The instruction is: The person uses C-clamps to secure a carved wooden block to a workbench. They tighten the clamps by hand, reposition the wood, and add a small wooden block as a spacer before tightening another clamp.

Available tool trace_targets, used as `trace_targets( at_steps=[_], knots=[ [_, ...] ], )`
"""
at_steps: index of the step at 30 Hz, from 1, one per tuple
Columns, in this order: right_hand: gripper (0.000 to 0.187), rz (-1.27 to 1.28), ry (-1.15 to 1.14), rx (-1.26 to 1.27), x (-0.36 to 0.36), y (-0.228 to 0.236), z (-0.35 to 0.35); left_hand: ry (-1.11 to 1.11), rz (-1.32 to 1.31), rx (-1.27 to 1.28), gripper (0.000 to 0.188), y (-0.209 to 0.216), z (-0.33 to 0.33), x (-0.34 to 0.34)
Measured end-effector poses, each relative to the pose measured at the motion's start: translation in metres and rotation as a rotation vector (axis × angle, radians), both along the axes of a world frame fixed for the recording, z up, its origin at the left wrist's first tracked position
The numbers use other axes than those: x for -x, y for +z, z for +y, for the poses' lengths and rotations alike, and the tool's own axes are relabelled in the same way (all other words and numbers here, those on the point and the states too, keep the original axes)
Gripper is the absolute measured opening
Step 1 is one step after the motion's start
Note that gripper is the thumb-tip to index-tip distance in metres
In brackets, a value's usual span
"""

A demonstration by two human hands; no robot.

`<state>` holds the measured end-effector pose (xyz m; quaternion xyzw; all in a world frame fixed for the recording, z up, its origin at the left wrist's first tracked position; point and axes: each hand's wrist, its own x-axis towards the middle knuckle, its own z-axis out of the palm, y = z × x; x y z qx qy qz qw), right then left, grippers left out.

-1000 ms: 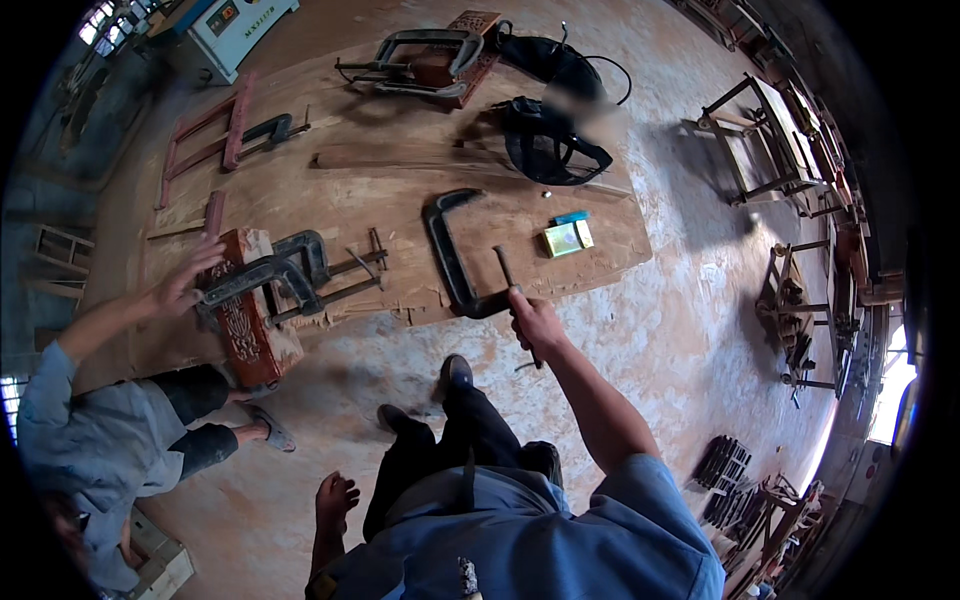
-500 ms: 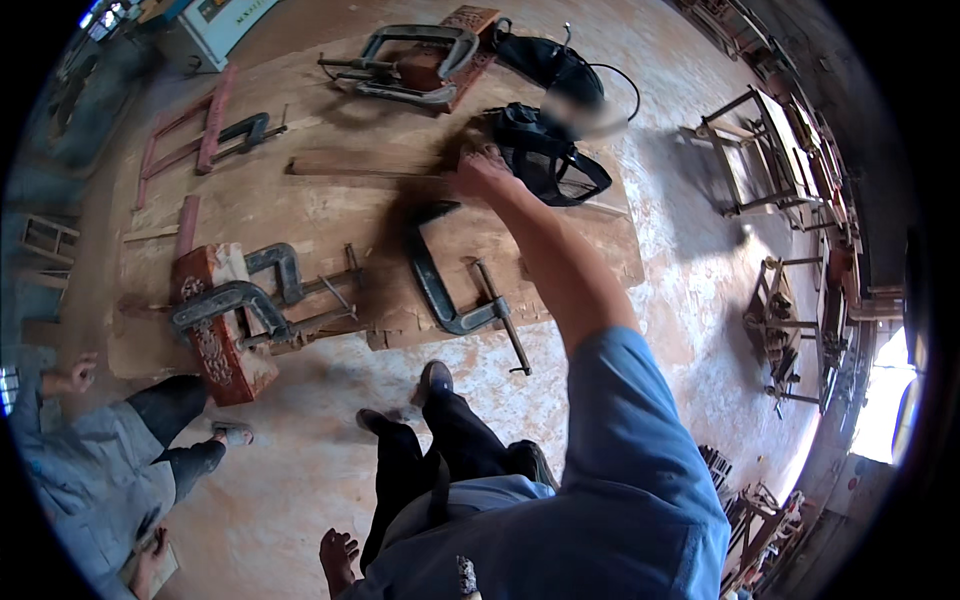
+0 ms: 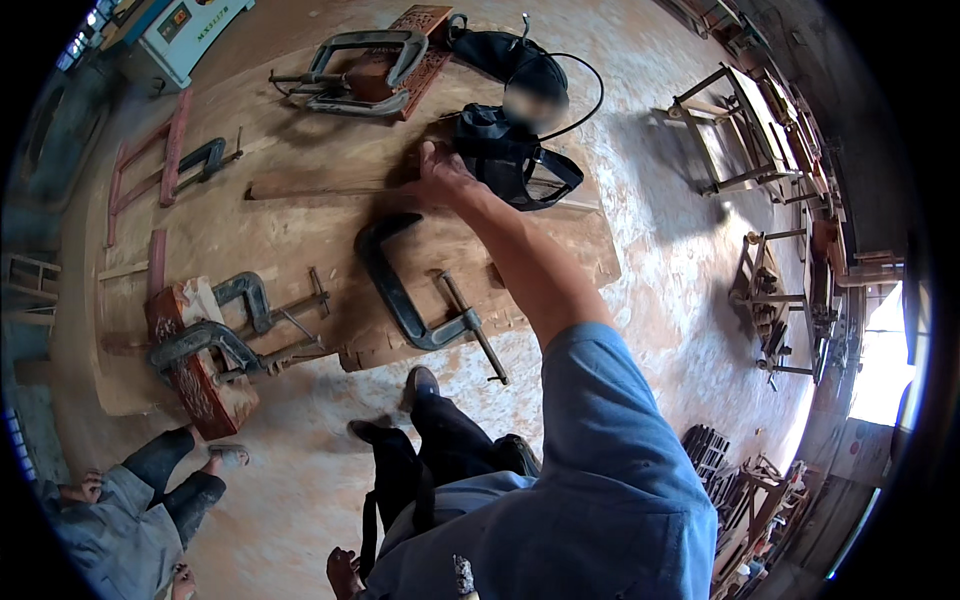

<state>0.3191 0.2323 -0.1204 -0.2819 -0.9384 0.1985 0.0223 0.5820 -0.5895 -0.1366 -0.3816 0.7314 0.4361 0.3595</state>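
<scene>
My right hand (image 3: 442, 176) reaches across the brown worktable (image 3: 300, 235), its fingers only partly visible. It is beside a black mesh-backed cap (image 3: 540, 180) and at the right end of a long wooden strip (image 3: 320, 188); whether it grips either I cannot tell. Below my right wrist, a large dark C-clamp (image 3: 390, 290) lies with its screw over the near edge. My left hand (image 3: 343, 572) hangs low by my leg, its fingers loosely bent and apart, with nothing visible in it.
C-clamps (image 3: 205, 340) grip a carved red-brown block (image 3: 205, 390) at near left; another clamp (image 3: 400, 60) sits on carved wood at the back. Beyond the cap lies a black bag (image 3: 500, 55). A co-worker (image 3: 110, 525) is at lower left. Wooden stands (image 3: 740, 130) line the right side.
The whole view has shifted, so the table and its things appear farther left and slightly lower. My right hand stays by the cap and strip. The co-worker's raised hand has drawn in.
</scene>
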Motion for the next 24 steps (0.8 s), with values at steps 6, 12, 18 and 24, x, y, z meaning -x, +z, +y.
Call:
trace_targets(
  at_steps=[6, 12, 18, 24],
  knots=[
    [0.051, 0.056, 0.116, 0.204, -0.002, 0.015, 0.025, 0.026, -0.126, -0.025, 0.065, 0.028, 0.029, 0.057],
    [0.030, 0.302, 0.089, 0.185, -0.006, 0.043, 0.022, 0.003, -0.138, 0.058, 0.068, 0.033, 0.055, 0.067],
    [0.025, 0.583, 0.239, 0.210, 0.018, 0.132, -0.026, -0.159, -0.034, 0.027, 0.060, 0.026, 0.079, 0.062],
    [0.026, 0.873, 0.172, 0.916, 0.032, 0.216, -0.058, -0.307, 0.235, -0.194, 0.048, 0.056, 0.159, 0.099]
  ],
)
